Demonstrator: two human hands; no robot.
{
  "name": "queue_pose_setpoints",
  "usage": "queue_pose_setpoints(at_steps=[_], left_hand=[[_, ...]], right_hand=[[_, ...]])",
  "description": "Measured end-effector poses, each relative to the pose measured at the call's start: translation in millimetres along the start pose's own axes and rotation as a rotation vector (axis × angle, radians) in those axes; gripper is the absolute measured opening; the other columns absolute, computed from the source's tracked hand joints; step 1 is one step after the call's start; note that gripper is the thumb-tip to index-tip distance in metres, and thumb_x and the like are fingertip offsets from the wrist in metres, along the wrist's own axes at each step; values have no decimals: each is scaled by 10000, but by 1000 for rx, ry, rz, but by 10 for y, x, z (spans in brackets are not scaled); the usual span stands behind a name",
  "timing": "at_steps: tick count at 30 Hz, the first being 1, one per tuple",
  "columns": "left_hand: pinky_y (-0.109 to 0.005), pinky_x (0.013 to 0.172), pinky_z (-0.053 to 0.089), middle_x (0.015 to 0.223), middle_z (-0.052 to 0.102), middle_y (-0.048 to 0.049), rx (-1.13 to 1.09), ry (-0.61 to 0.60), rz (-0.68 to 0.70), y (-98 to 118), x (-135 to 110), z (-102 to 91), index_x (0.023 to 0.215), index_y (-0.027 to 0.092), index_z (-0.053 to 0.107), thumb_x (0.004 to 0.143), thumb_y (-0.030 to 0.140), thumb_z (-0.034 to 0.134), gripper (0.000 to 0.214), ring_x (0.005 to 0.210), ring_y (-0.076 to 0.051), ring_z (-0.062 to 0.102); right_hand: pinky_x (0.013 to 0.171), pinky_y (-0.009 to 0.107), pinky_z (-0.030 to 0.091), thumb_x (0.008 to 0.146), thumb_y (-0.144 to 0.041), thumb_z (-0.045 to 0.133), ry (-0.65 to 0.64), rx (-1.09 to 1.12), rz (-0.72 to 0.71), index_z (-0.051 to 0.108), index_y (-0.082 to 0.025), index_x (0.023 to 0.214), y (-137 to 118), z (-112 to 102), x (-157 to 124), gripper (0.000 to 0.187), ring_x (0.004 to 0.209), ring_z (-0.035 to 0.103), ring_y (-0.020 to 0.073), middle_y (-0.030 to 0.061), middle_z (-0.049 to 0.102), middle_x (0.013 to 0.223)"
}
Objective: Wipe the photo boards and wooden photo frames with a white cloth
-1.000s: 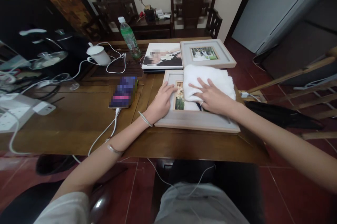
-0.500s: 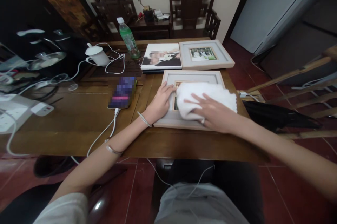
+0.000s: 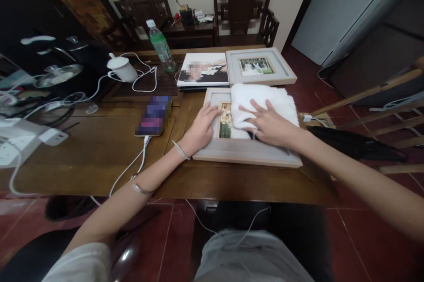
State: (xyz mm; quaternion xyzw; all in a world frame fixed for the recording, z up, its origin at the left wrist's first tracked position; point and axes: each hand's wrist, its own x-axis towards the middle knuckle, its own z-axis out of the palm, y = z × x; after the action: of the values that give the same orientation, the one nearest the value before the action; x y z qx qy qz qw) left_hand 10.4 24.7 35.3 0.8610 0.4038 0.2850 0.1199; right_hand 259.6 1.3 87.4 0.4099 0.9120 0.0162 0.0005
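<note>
A light wooden picture frame (image 3: 245,158) with a grey mat lies flat near the table's front edge. My left hand (image 3: 201,128) rests on its left side, fingers stretched out and tips near the small photo (image 3: 225,120). My right hand (image 3: 270,125) presses down on a folded white cloth (image 3: 265,96), fingers spread over it. The cloth covers the frame's upper right part and some of the photo. My right palm and thumb are partly hidden from view.
Behind lie a second picture frame (image 3: 285,70) and a white-edged photo panel (image 3: 202,69) on a dark stack. A green bottle (image 3: 162,50), a lidded white mug (image 3: 122,70) and a phone (image 3: 153,116) on a white cable (image 3: 142,158) stand or lie leftward. A power strip (image 3: 16,140) is far left.
My right hand has slid the white cloth up and away across the frame, uncovering more of the photo and the frame's lower right. My left hand has stayed in place.
</note>
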Motion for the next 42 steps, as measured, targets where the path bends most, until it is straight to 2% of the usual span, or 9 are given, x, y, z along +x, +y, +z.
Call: queue_pose_setpoints(at_steps=[4,9,12,19,22,30,34,38,42], left_hand=[[-582,1111,322,1392,504,-104,10,-17,-38,30,-2,-5,1230,178,541,752,-27,351,554,1408,-268,305],[-554,1143,282,1388,502,-103,14,-26,2,11,20,-8,1243,173,535,752,-9,353,554,1399,-262,317],[-559,1136,287,1417,465,-114,21,-32,-17,3,21,9,1291,175,492,776,12,360,556,1414,-268,286],[-564,1131,276,1513,322,-166,15,-81,-115,63,14,-7,1385,152,383,942,173,315,449,1443,-283,222],[-537,1137,279,1518,311,-177,9,-78,-131,79,22,-20,1380,126,387,980,257,290,433,1445,-279,218],[-526,1150,253,1490,375,-171,-32,-5,-168,107,34,24,1346,130,426,991,365,287,448,1429,-270,260],[-466,1163,251,1432,464,-144,-156,75,-171,108,78,6,1324,139,462,999,409,234,481,1393,-241,340],[-439,1172,241,1438,471,-103,-292,137,-234,85,114,-4,1321,184,476,1004,460,164,524,1382,-218,364],[-426,1190,194,1498,387,-111,-284,139,-245,71,106,22,1367,186,433,999,497,135,567,1427,-215,279]], right_hand=[[1037,685,300,828,-117,467,-150,178,-144,618,-296,1240,-460,-278,-407,474,1396,273,386,45,364,1519],[1081,640,311,818,-126,473,-166,221,-174,637,-211,1201,-715,-334,-538,424,1417,224,368,64,334,1527],[1075,672,273,811,-108,482,-65,133,-166,614,-195,1232,-535,-170,-345,450,1419,208,378,80,338,1525],[1049,746,146,894,-215,465,107,-71,43,560,-185,1301,313,48,354,418,1430,141,401,105,267,1555],[1041,766,96,926,-270,441,148,-72,64,585,-184,1275,419,79,480,387,1433,108,410,90,310,1541],[1063,688,237,887,-161,447,-67,169,-172,642,-273,1203,-355,-172,-168,388,1413,240,355,47,498,1428],[1074,627,296,864,-164,483,-138,256,-256,636,-299,1214,-706,-329,-401,405,1395,292,342,43,466,1455],[1048,683,273,852,-186,503,-89,201,-259,620,-257,1236,-790,-221,-193,407,1403,255,375,74,407,1495],[1083,683,201,877,-220,486,-19,120,-193,663,-217,1170,-633,-46,231,342,1420,200,382,69,384,1509]])
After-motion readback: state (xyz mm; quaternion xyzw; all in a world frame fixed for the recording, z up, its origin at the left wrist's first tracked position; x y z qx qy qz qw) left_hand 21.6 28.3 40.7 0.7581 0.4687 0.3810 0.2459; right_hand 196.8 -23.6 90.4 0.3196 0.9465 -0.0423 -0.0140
